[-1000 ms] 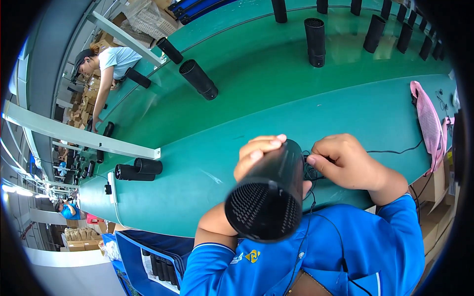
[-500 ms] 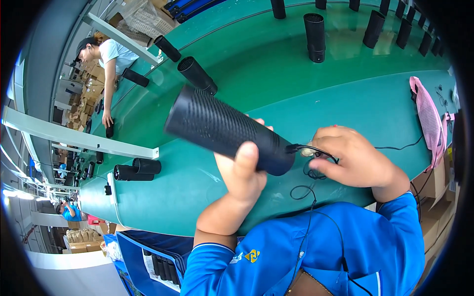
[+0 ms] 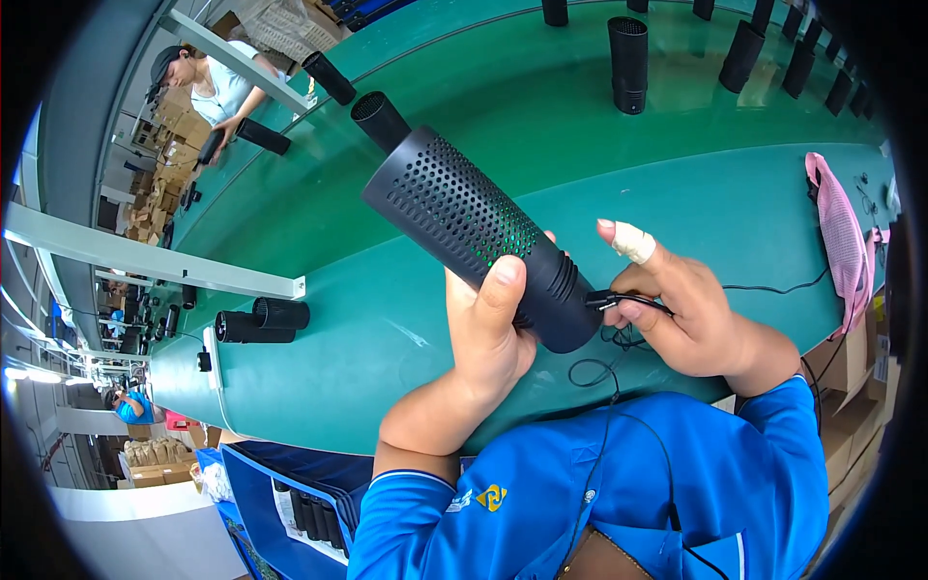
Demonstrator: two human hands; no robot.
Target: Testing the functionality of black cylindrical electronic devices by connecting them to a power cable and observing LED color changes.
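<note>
A black cylinder (image 3: 425, 198) with round holes over its upper wall lies tilted across my view, its base toward my right hand. My left hand (image 3: 488, 324) is wrapped round its lower part, thumb on the near side. Green specks show through some holes. My right hand (image 3: 691, 314) pinches a black cable plug (image 3: 604, 301) against the cylinder's base; I cannot tell how deep it sits. The index finger sticks up, wrapped in pale tape (image 3: 633, 243). A thin black cable (image 3: 592, 372) loops below the plug, over the green table (image 3: 367, 377).
Several black cylinders stand on the green belt (image 3: 541, 126) beyond the table; two more cylinders (image 3: 281, 313) lie at left by a white metal bar (image 3: 155, 261). A pink mesh cloth (image 3: 839, 227) hangs at right. A co-worker (image 3: 217, 92) is at far left; a blue bin (image 3: 261, 503) stands below.
The cylinder has turned and shifted right, bringing its holes into view. My right index finger has lifted while the other fingers stay at the plug. The co-worker has raised a black object off the belt.
</note>
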